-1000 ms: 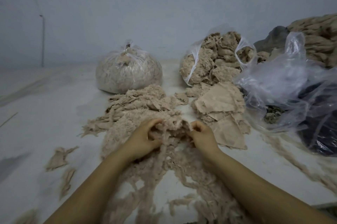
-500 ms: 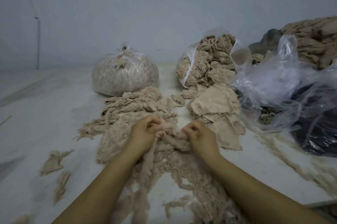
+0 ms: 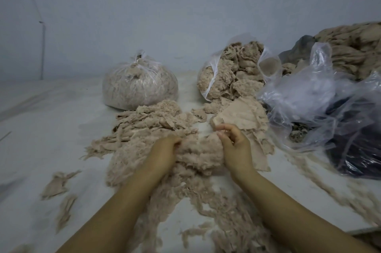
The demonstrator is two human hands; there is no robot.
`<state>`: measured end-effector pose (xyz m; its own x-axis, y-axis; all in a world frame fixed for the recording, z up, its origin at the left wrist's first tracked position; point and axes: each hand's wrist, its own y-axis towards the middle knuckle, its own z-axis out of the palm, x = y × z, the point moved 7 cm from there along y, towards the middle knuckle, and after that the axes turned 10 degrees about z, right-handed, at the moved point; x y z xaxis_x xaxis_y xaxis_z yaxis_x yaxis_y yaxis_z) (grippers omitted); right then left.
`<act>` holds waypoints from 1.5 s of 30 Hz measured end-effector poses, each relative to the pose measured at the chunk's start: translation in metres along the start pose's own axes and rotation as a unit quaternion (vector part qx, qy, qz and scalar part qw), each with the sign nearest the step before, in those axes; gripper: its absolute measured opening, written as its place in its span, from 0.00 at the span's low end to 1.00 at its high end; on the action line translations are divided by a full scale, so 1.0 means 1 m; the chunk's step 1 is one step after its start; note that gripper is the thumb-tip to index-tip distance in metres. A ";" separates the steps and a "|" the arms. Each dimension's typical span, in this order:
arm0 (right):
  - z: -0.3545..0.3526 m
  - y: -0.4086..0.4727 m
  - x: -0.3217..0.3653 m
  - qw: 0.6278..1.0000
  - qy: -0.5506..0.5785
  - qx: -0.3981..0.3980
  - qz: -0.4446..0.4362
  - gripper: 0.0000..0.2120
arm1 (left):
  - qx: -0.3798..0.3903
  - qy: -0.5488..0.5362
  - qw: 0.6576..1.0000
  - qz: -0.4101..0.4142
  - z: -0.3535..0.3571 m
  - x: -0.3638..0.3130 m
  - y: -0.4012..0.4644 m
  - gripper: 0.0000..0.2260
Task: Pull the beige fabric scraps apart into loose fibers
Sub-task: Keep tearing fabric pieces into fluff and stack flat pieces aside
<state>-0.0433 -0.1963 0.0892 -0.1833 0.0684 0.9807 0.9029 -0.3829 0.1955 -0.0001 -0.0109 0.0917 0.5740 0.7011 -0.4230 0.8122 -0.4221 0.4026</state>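
Landmark: fluffy clump [image 3: 199, 150] sitting on the pale work surface [image 3: 51, 129] between both hands. Left hand [image 3: 162, 155] was closed into the clump's left edge, fingers buried in fiber. Right hand [image 3: 235, 146] touched the clump's right side, fingers loosely curled and half open; probably no real grip, though motion blur made that hard to call. Uncut beige fabric scraps [image 3: 245, 113] lay just beyond the clump, the tied bag [image 3: 140, 85] and open bag [image 3: 228, 73] further behind. Risks: with only one firm hold, the clump would drag across instead of tearing. Loosened fiber could also mix back into the scraps just beyond.
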 end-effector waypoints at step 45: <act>0.024 -0.040 -0.027 0.905 0.193 0.218 0.310 0.22 | -0.164 -0.481 0.846 -0.160 0.023 -0.051 -0.007 0.11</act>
<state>-0.0651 -0.1608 0.0555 0.3653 -0.3945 0.8431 0.9308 0.1684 -0.3245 -0.0325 -0.0567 0.0917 0.2771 -0.1096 -0.9546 0.9602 -0.0053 0.2793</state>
